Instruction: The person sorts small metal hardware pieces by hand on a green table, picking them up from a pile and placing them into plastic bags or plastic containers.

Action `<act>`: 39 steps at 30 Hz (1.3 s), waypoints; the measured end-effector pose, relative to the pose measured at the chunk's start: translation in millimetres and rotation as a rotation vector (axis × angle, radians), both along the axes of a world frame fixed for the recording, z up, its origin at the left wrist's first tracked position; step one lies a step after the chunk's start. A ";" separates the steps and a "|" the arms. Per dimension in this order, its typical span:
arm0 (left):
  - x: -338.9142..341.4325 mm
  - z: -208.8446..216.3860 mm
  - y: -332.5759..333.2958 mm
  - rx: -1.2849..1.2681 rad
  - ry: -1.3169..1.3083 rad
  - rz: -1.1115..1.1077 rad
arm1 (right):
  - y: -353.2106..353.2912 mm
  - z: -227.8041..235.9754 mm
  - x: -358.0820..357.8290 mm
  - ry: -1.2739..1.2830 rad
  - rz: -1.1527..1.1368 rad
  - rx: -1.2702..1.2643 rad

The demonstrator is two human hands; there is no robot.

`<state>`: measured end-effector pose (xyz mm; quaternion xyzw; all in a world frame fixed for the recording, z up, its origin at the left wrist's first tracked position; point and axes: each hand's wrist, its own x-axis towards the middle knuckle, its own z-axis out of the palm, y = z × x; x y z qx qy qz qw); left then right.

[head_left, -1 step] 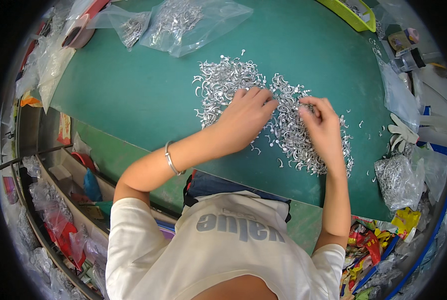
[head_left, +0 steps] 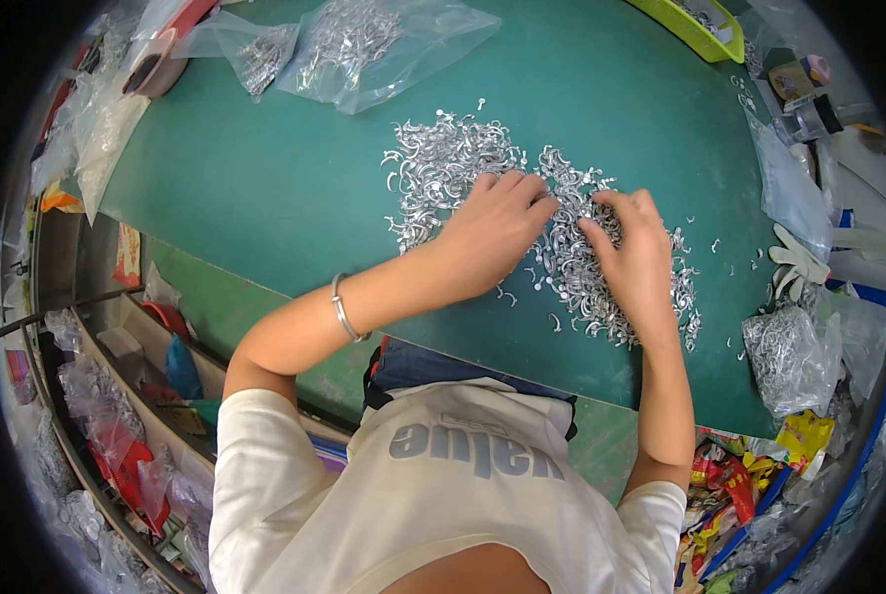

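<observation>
Two adjoining heaps of small silvery curved metal pieces lie on the green tabletop, a left heap (head_left: 433, 163) and a right heap (head_left: 586, 287). My left hand (head_left: 492, 233), with a silver bangle on its wrist, reaches over the inner edge of the left heap. Its fingers are bent and pressed together, with the tips down among the pieces where the heaps meet; whatever they pinch is hidden. Above the right heap is my right hand (head_left: 641, 252), its thumb and forefinger apart with a gap between them. I make out nothing held there.
Clear plastic bags of metal pieces (head_left: 354, 49) lie at the far left of the table (head_left: 255, 188). A yellow-green tray (head_left: 700, 30) stands far right. Along the right edge are a white glove (head_left: 797, 262) and a filled bag (head_left: 787, 356). Open bins (head_left: 141, 361) stand at lower left.
My left hand has shifted slightly right. The right thumb has moved a little to the left and up, away from the forefinger. The heaps look much the same.
</observation>
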<state>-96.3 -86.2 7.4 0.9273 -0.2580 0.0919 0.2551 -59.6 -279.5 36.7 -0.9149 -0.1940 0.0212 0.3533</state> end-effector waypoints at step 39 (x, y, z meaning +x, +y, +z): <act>-2.3 17.8 16.8 -1.258 1.006 0.140 | -42.4 9.2 -1.9 0.552 -0.097 0.347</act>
